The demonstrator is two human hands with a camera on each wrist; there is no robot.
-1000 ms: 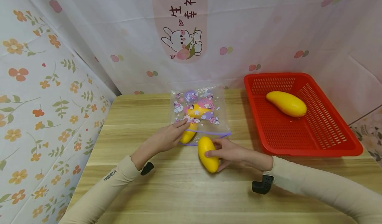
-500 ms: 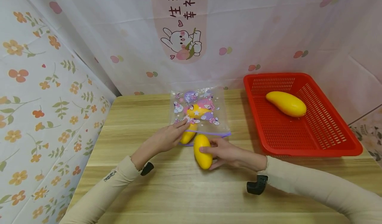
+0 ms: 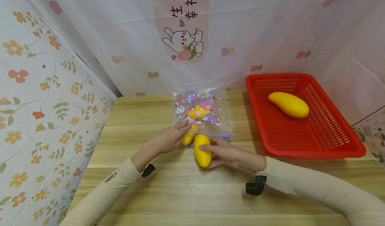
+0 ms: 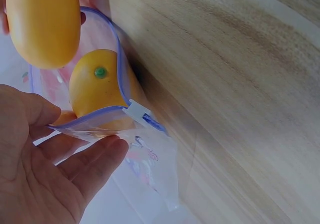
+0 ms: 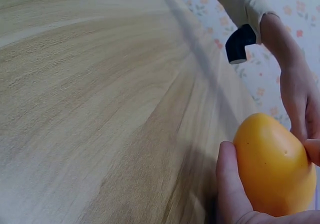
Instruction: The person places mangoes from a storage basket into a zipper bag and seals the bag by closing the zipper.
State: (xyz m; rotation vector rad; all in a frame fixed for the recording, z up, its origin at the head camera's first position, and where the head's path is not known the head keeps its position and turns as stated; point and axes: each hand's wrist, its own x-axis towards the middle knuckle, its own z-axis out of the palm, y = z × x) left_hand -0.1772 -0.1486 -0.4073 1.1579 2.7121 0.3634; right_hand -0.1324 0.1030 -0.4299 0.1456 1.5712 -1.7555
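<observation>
Head view: a wooden table (image 3: 150,192) carries a printed clear slider bag (image 3: 222,126) close to its back edge, between its left edge and a red plastic basket (image 3: 258,129). The bag lies with its purple-rimmed mouth toward the table's front edge. The person's right hand (image 3: 224,153) grips a yellow mango (image 3: 198,155), the thumb across its upper side and the fingers curled round the far side; the fruit is just in front of the bag's mouth. The left hand (image 3: 165,140) pinches the bag's upper rim: in the left wrist view the thumb is inside the purple edge and the fingers are outside it, with a small gap between them, so the mouth gapes. A second mango (image 4: 95,88) lies in that mouth, its green stem nub (image 4: 100,72) outward, beside a white slider (image 4: 136,111). The gripped fruit is near it; whether the two touch cannot be told. Farther in, another yellow shape (image 3: 197,113) shows through the print. The basket stands near the back edge toward the table's right side, with a third mango (image 3: 289,105) on its floor, nearer the rear rim. A pale curtain (image 3: 270,25) with a rabbit picture (image 3: 184,43) hangs behind the back edge; a flowered cloth (image 3: 48,85) runs along the left edge.
</observation>
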